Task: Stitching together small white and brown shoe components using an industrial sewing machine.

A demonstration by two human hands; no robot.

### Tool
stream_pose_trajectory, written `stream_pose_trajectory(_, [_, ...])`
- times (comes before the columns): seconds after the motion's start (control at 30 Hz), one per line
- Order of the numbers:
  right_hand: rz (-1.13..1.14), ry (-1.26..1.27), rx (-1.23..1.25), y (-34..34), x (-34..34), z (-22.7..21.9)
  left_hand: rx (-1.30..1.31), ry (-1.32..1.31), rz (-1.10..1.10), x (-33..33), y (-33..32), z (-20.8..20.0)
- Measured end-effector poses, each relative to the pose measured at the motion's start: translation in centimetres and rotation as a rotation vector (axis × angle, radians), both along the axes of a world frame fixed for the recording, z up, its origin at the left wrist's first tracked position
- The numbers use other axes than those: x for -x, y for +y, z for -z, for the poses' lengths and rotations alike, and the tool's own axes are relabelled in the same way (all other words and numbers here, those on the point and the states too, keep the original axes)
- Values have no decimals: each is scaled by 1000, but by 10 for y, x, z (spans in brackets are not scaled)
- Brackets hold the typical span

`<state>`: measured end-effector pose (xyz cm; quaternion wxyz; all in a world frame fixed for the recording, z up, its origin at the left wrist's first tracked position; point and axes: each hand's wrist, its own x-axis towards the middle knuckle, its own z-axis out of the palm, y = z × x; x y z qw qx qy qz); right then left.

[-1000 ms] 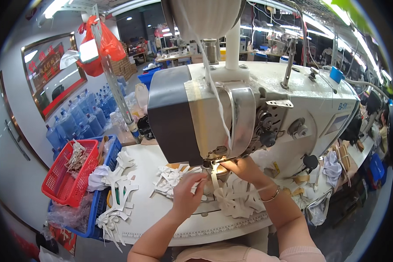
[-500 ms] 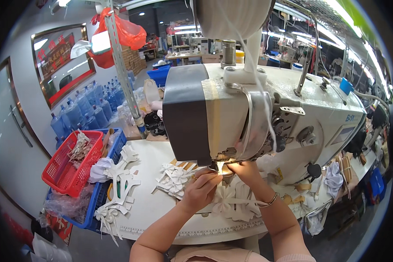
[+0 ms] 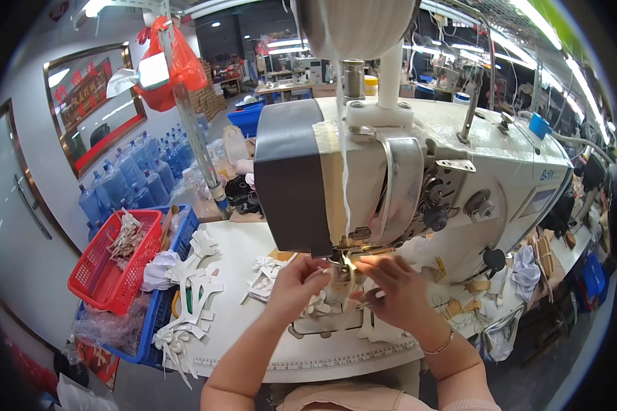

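Note:
A white sewing machine with a dark grey end cover stands in front of me, its lit needle area between my hands. My left hand is closed just left of the needle, thumb and forefinger together; what they pinch is too small to make out. To the right, my right hand is open, fingers stretched toward the needle and thumb lower down, slightly blurred. White strap-like cut pieces lie partly hidden below my hands. More white flower-shaped pieces rest left of my left hand.
A red plastic basket sits on a blue crate at the left, with white cut pieces along the table edge. Above the machine hangs a large thread cone. Straps and cloth lie at the right.
My right hand has drawn back from the needle and opened. My left hand has shifted slightly left. The white pieces under the right hand have moved, and the hanging thread has swung left.

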<state>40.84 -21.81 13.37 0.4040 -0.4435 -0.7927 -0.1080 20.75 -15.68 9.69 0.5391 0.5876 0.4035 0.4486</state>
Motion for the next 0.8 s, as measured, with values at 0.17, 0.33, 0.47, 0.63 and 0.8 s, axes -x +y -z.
stream_pose_trajectory(0.17, [119, -149, -126, 14, 1, 9, -463, 195, -116, -6, -30, 20])
stream_pose_trajectory(0.33, [80, -152, -145, 33, -8, 18, 288, -403, 129, -7, 6, -8])
stream_pose_trajectory(0.47, [49, -212, -120, 41, -20, 21, 199, -301, 70, -19, 11, 2])
stream_pose_trajectory(0.63, [-11, -211, -219, 36, -15, 21, 214, -405, -34, -23, 8, 2])
stream_pose_trajectory(0.8, [38, -280, -287, 36, -10, 17, 305, -379, 39, -14, 29, 14])
